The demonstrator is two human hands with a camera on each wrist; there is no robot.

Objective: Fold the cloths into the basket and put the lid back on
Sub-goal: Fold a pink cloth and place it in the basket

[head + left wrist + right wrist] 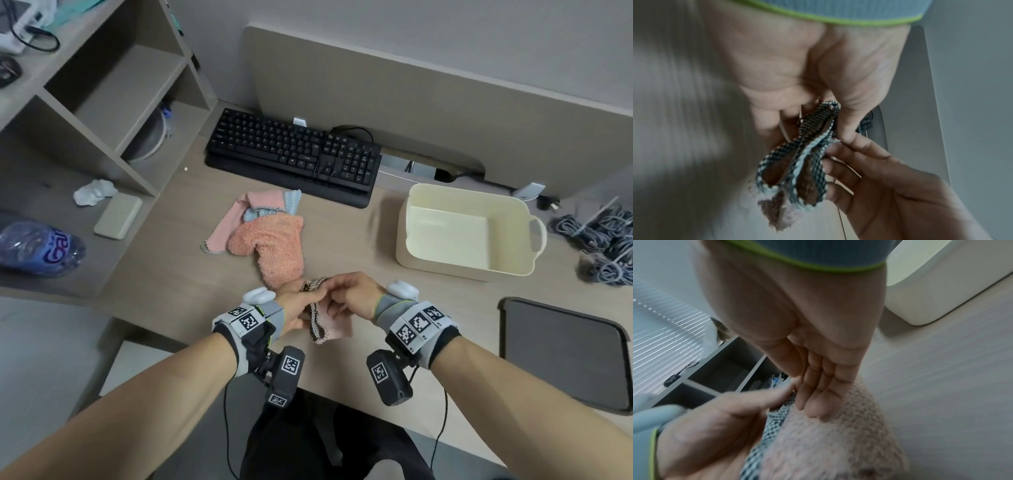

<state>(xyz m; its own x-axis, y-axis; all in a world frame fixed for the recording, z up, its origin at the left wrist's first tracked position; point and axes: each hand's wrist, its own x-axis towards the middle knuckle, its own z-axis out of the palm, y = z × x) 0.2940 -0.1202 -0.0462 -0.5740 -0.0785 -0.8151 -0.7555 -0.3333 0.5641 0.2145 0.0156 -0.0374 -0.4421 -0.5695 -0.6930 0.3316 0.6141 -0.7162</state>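
Pink cloth [334, 327] held, keyboard [294, 154] beyond

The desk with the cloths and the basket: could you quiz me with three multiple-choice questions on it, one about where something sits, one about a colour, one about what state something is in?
1. Where does the cream basket stand?
A. on the desk, toward the person's right
B. on the shelf at the left
C. on top of the keyboard

2. What colour is the fluffy cloth lying at the front of the loose pile?
A. green
B. orange
C. black

3. What state is the basket in?
A. lid on
B. packed with cloths
C. open and empty

Answers:
1. A: it stands on the desk right of the cloth pile, in front of the keyboard end.
2. B: its pile is orange, beside pink and light blue ones.
3. C: its bare bottom shows; the dark lid lies apart, while left hand and right hand hold a folded pink cloth.
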